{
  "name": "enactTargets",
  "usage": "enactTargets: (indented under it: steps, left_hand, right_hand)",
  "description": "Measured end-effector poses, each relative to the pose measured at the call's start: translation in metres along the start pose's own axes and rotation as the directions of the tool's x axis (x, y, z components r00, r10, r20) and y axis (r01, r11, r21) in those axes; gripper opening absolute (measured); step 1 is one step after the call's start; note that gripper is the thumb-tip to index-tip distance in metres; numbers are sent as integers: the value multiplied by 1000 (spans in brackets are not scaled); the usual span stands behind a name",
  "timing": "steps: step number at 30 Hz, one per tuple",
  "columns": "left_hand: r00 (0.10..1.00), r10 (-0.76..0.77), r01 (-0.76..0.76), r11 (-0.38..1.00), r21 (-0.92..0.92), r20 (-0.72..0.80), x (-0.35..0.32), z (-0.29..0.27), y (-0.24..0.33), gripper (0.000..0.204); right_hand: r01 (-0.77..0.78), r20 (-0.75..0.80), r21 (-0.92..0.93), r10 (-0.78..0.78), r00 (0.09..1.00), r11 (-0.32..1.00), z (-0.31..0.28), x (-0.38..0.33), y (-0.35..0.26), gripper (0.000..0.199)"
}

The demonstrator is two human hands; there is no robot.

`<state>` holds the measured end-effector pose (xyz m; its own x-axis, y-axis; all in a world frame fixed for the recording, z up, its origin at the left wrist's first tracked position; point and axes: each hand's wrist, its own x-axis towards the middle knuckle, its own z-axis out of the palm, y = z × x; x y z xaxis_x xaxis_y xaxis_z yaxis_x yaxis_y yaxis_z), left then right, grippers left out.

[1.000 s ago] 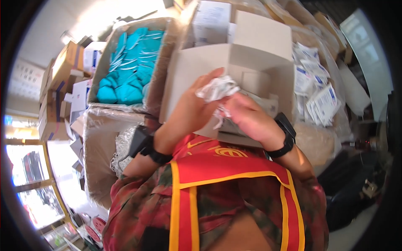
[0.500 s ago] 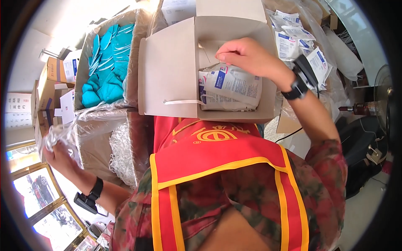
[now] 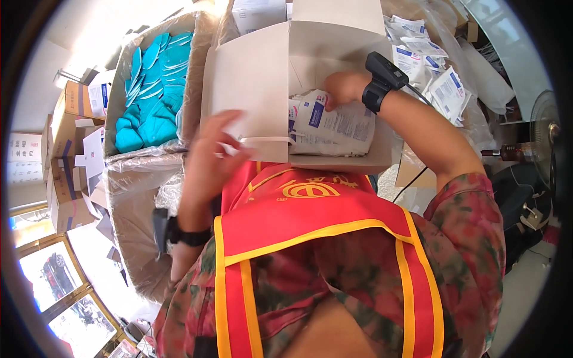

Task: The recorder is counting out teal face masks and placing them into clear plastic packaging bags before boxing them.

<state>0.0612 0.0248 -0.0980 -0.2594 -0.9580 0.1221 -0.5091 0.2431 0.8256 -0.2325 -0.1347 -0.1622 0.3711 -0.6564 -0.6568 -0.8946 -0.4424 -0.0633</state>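
An open cardboard box (image 3: 245, 83) stands in front of me, with printed white packets (image 3: 343, 128) standing in a row inside. My right hand (image 3: 346, 88) reaches into it. Its fingers are curled at the packets' upper edge, with the thumb over the front packet; the fingertips are partly hidden. My left hand (image 3: 209, 158), slightly blurred, hovers by the box's left flap with fingers spread and nothing seen in them. A narrow white strap (image 3: 268, 139) lies across the box's near left edge, close to the left thumb.
Teal cup-shaped masks (image 3: 152, 95) fill a plastic-lined carton at the left. Nearer me, another lined carton (image 3: 134, 221) holds a white stringy heap (image 3: 170, 194). Loose white packets (image 3: 444, 89) lie at the far right, and a fan (image 3: 546, 140) stands at the right edge.
My left hand has come rightward from the far left, where it held white stringy strands, to the box flap. My right hand has lowered into the box onto the packets.
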Motion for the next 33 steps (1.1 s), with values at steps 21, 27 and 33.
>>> enactTargets:
  steps: [21, 27, 33]
  left_hand:
    - [978, 42, -41, 999, -9, 202, -11, 48, 1, 23]
    - [969, -51, 74, 994, -87, 244, -19, 34, 1, 19]
    - [702, -285, 433, 899, 73, -652, -68, -89, -39, 12]
  right_hand:
    - [227, -171, 102, -207, 963, 969, 26, -11, -32, 51]
    - [263, -326, 77, -225, 918, 962, 18, -45, -47, 49]
    - [311, -448, 49, -257, 856, 949, 24, -64, -49, 43]
